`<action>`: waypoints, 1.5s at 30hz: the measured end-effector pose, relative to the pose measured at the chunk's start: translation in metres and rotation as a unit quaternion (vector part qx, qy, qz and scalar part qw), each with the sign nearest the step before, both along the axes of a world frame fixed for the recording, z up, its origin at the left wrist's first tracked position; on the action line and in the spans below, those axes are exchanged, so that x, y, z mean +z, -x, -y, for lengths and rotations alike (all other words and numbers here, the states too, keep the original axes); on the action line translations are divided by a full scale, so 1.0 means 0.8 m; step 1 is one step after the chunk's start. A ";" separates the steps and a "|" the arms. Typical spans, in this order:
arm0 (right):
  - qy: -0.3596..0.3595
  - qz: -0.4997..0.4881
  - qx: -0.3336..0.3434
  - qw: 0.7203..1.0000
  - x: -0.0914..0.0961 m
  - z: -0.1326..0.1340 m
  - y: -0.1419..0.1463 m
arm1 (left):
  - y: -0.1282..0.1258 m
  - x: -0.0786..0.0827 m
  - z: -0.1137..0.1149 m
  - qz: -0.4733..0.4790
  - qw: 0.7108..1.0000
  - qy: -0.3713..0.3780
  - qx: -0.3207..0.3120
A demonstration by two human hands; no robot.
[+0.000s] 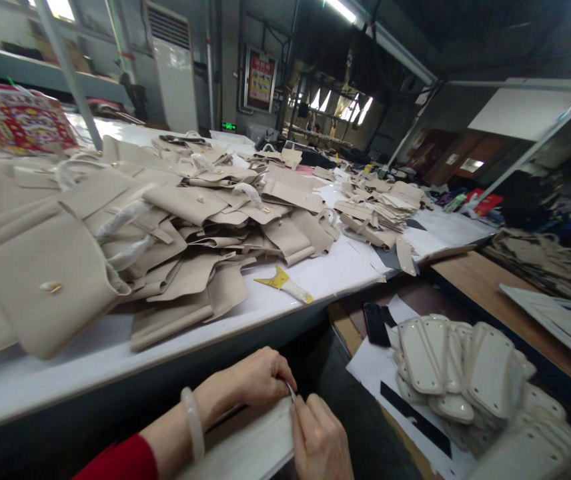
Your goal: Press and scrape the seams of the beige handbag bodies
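Note:
At the bottom of the view, my left hand [265, 377] is closed, pinching the far edge of a pale flat bag piece [253, 440]. My right hand [320, 437] grips the same piece at its right corner, fingers and thumb pressed together. Both hands meet near that corner, and a thin edge shows between them. The lower part of the piece runs out of the frame. A white bangle [193, 423] circles my left wrist below a red sleeve. What the fingertips do at the edge is partly hidden.
Beige handbags [60, 280] lie heaped on the white table [335, 267], with a yellow-and-white tool [285, 283] near its edge. To my right, pale oblong pieces [488, 367] are piled beside a dark phone [375, 325]. A brown board [490, 287] lies behind them.

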State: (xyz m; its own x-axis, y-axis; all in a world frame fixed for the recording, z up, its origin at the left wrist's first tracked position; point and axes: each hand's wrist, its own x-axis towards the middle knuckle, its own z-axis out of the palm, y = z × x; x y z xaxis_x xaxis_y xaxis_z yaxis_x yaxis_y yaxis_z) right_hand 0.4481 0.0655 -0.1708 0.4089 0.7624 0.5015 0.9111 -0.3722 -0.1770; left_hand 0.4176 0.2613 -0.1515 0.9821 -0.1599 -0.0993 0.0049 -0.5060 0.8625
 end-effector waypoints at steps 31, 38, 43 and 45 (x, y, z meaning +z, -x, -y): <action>0.239 -0.758 -0.066 0.604 0.071 -0.041 -0.067 | 0.068 0.021 -0.030 -0.039 0.996 0.008 0.081; 0.196 -0.755 0.009 0.625 0.067 -0.025 -0.059 | 0.161 0.029 -0.019 -0.067 0.966 -0.078 0.237; 0.090 -0.736 0.051 0.669 0.036 -0.007 -0.056 | 0.196 0.005 0.020 0.011 0.916 -0.183 0.356; 0.071 -0.712 0.055 0.697 0.018 -0.003 -0.058 | 0.198 0.003 0.033 0.035 0.897 -0.220 0.381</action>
